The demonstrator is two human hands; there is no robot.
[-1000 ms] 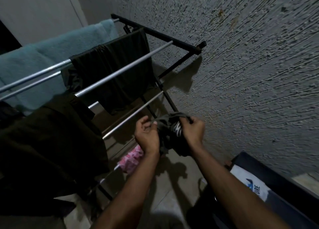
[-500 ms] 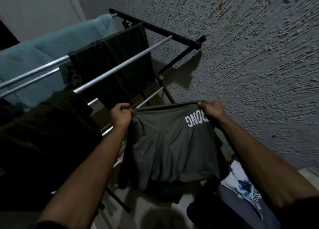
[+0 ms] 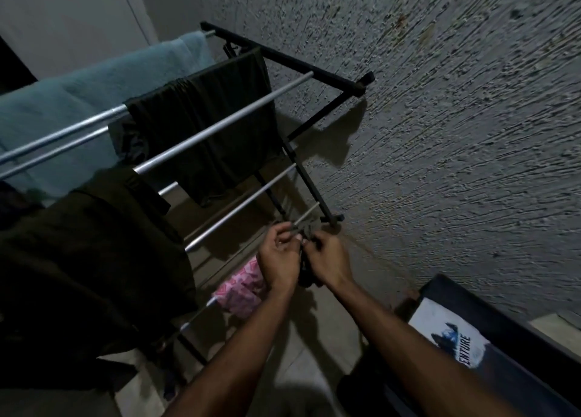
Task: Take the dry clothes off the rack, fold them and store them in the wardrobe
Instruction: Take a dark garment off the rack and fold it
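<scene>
Garment: I see a dark grey garment [image 3: 304, 253] bunched small between both hands, just in front of the lower rack bars and near the textured wall [image 3: 440, 133].
Left hand: my left hand [image 3: 278, 258] has its fingers curled, pinching the bunched cloth at its top edge.
Right hand: my right hand [image 3: 330, 264] grips the same cloth from the other side, fingers curled round it; the two hands nearly touch.
Rack: the drying rack [image 3: 220, 124] has a black frame and silver bars, standing against the wall.
Still on the rack: a teal towel [image 3: 94, 92] on the far bars, dark shorts [image 3: 204, 127] beside it, a large dark garment [image 3: 78, 275] on the near left, and a pink patterned cloth [image 3: 242, 287] on a low bar below my left hand.
Lower right: a white printed shirt [image 3: 446, 338] lies on a dark surface; I cannot tell what that surface is.
</scene>
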